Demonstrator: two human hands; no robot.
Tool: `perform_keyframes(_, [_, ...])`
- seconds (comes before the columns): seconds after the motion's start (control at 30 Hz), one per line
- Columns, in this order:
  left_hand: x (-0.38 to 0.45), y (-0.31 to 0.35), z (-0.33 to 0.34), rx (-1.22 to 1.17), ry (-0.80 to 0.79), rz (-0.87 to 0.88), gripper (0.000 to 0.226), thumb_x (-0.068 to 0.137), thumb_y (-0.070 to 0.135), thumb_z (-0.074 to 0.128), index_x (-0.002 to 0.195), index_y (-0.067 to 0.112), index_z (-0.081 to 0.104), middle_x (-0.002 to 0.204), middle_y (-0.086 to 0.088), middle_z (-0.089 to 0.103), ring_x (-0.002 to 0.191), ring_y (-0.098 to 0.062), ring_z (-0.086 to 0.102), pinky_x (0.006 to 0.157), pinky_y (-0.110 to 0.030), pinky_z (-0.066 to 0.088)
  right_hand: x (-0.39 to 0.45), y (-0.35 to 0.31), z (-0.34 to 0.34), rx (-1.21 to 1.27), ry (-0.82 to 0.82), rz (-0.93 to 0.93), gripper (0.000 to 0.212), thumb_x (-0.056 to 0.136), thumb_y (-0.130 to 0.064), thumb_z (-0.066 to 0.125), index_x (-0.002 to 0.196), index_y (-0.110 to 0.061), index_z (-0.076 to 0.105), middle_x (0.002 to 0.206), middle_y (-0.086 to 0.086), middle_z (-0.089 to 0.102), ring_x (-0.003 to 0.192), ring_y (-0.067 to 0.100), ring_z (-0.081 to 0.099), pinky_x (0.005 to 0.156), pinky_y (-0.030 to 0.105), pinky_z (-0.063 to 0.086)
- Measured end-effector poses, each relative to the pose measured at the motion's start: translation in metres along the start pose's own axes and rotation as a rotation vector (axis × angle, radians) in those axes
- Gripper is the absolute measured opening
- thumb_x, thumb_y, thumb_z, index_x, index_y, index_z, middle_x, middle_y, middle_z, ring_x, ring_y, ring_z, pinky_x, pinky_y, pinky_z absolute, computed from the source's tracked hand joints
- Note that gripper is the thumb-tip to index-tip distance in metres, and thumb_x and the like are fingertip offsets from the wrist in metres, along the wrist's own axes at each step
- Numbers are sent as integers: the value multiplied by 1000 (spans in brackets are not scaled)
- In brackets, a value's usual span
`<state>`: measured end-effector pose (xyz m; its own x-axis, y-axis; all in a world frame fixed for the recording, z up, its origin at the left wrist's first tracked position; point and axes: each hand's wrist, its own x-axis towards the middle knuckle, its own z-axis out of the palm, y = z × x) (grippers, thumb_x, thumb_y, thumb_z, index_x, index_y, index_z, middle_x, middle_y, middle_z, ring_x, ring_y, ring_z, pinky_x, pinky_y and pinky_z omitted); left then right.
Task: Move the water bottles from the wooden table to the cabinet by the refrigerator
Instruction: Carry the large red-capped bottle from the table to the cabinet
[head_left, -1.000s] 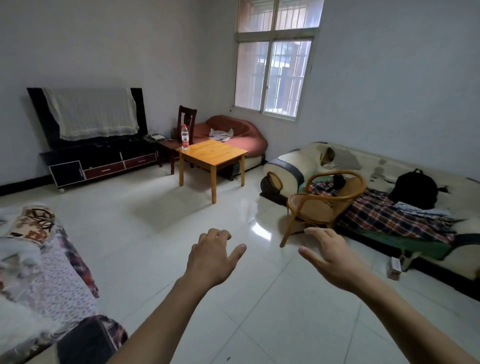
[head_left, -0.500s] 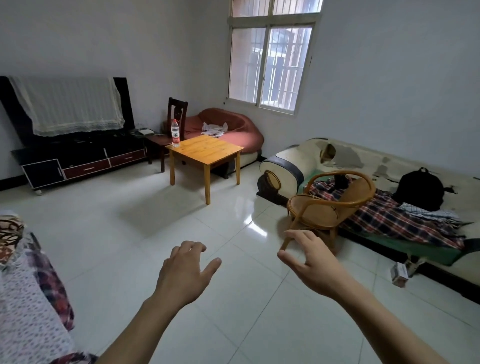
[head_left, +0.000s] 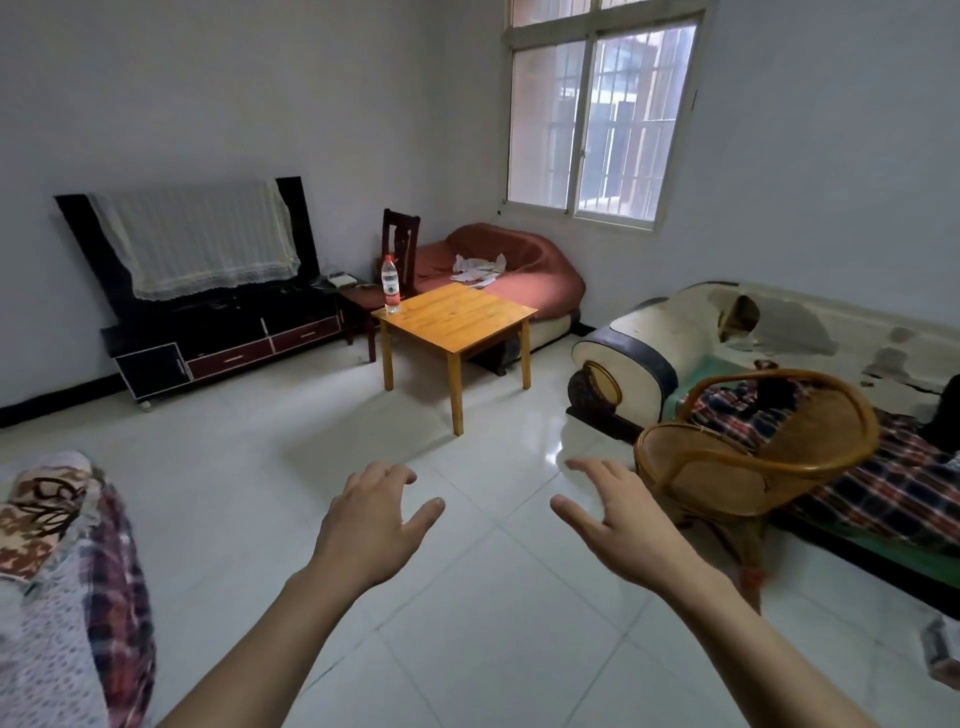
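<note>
Wooden table across the tiled floor carries one upright water bottle at its far left corner; left hand and right hand both empty, fingers loosely spread; best approach skirts the wicker chair, then grips mid-body.

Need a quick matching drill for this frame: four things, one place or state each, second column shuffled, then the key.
Things:
1. water bottle
2. wicker chair
3. lace cloth
4. left hand

Places or states:
A. draped over the dark screen
B. empty, fingers loosely spread above the floor
C. upright on the wooden table's far left corner
D. beside the sofa, on the right

Pairs: 1-C, 2-D, 3-A, 4-B
</note>
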<state>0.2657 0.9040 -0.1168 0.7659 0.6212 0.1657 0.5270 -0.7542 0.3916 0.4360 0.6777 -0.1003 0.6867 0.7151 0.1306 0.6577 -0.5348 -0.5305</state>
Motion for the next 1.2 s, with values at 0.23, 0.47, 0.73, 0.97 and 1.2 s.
perform_keyframes(0.23, [88,-23,29,-26,-20,-58,52,91,64,48,129,28,53,133,12,51,125,-13,45,97,-33,43,105,16,17,-14,-54,-26,63,93,-61,47,147,-32,36,152,-8,40,137,11,38,114,35,36])
perform_keyframes(0.47, [214,-56,43,-120,36,-5,47,93,59,51,126,27,55,131,10,53,121,-13,48,93,-30,45,229,4,32,-79,-60,-40,61,93,-58,50,145,-28,40,150,-6,42,131,9,43,108,29,40])
perform_keyframes(0.73, [352,-104,39,-185,101,12,46,92,59,53,124,26,56,126,10,55,114,-11,50,86,-26,44,380,-21,49,-120,-23,-52,60,92,-61,50,144,-32,40,149,-6,42,133,13,40,109,38,41])
perform_keyframes(0.97, [447,-145,61,-144,83,11,42,92,57,55,122,28,58,124,12,56,112,-8,50,86,-23,42,480,3,97,-141,-95,-22,62,93,-60,48,147,-30,37,152,-5,37,139,13,33,114,34,34])
perform_keyframes(1.2, [574,-161,84,89,-22,-25,57,91,64,48,135,28,48,138,10,49,123,-13,46,98,-32,44,616,40,117,-60,-74,-34,60,93,-60,48,145,-30,40,151,-6,40,139,16,33,112,40,37])
